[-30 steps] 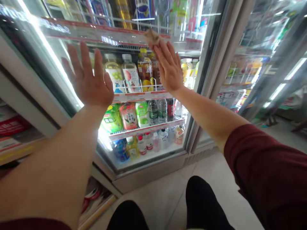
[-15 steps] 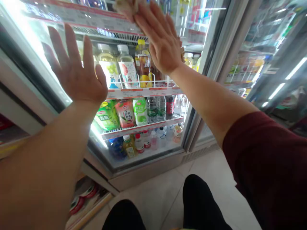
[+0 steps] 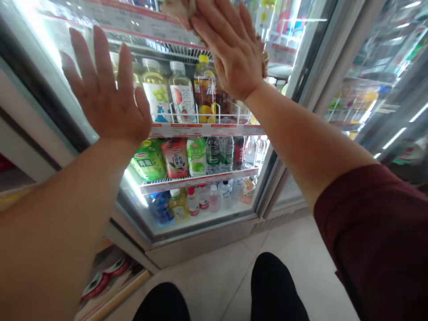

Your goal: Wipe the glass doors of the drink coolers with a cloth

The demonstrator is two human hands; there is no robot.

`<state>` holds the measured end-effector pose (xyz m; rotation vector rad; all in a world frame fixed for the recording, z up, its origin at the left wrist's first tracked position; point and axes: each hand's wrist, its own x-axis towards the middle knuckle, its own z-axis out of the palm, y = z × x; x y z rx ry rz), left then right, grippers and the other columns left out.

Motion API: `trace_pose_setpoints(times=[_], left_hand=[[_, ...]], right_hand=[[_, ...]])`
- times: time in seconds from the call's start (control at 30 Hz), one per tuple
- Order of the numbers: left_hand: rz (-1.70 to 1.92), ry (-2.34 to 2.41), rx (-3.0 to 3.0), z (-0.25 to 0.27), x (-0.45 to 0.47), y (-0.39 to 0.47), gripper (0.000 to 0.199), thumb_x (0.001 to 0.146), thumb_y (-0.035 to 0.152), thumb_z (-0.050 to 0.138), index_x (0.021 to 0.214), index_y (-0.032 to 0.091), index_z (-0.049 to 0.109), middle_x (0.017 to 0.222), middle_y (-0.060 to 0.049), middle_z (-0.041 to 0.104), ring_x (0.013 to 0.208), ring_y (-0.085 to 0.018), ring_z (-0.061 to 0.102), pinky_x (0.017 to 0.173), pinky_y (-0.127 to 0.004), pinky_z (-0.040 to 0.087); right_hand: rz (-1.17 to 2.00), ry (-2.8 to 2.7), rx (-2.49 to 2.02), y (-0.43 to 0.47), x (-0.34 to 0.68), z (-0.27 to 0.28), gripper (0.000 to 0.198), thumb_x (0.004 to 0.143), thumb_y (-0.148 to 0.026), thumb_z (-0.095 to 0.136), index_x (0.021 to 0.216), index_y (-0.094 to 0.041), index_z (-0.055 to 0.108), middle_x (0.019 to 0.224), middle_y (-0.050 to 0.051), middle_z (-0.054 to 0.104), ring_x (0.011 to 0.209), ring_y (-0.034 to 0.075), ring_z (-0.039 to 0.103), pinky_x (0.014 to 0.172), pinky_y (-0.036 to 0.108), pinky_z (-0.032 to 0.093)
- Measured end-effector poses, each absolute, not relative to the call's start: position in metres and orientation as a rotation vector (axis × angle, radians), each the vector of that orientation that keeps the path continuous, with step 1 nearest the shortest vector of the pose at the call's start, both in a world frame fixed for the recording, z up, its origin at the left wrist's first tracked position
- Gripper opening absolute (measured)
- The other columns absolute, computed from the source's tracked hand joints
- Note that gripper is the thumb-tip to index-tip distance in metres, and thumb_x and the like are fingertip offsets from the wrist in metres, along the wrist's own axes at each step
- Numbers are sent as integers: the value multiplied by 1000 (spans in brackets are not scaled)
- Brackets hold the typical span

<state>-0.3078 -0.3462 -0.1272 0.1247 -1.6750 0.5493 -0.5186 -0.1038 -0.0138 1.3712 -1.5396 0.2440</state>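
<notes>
The glass door (image 3: 207, 214) of a drinks cooler stands in front of me, with its metal frame around it. My left hand (image 3: 112, 98) lies palm-forward against the left part of the glass, fingers spread, holding nothing. Higher up and to the right, my right hand (image 3: 234, 53) is stretched flat over a crumpled beige cloth (image 3: 177, 11), pressing it to the glass. The cloth shows past the fingertips and beside the wrist; its middle is hidden under the palm.
Behind the glass, shelves hold a white-capped tea bottle (image 3: 183, 93), a yellow-capped bottle (image 3: 204, 87) and a green drink bottle (image 3: 149, 160). Another cooler door (image 3: 364, 93) adjoins on the right. A low shelf (image 3: 113, 294) is at lower left. My knees are above the tiled floor (image 3: 207, 285).
The view has tilted and shifted slightly. My right hand and the cloth appear a little farther right and higher in the picture; my left hand stays spread at the glass.
</notes>
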Motion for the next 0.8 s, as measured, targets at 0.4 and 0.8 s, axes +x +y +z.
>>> trace_pose_setpoints(times=[0.4,0.8], left_hand=[[619,-1694,263,-128,-306,-329,74,107,57,18,176,33,12,176,24,-19,169,-16,-17,136,-36,-20],[699,-1673,226,-127,-305,-318,69,110,40,22,177,29,7,178,19,-19,166,-9,-25,136,-34,-20]], right_hand=[[588,-1378,1236,-105,-532,-43,58,110,-23,29,166,-19,44,174,-2,46,167,24,32,140,47,22],[953,-1398,1005,-121,-552,-76,69,104,-33,17,159,-24,56,169,2,52,167,26,33,139,53,23]])
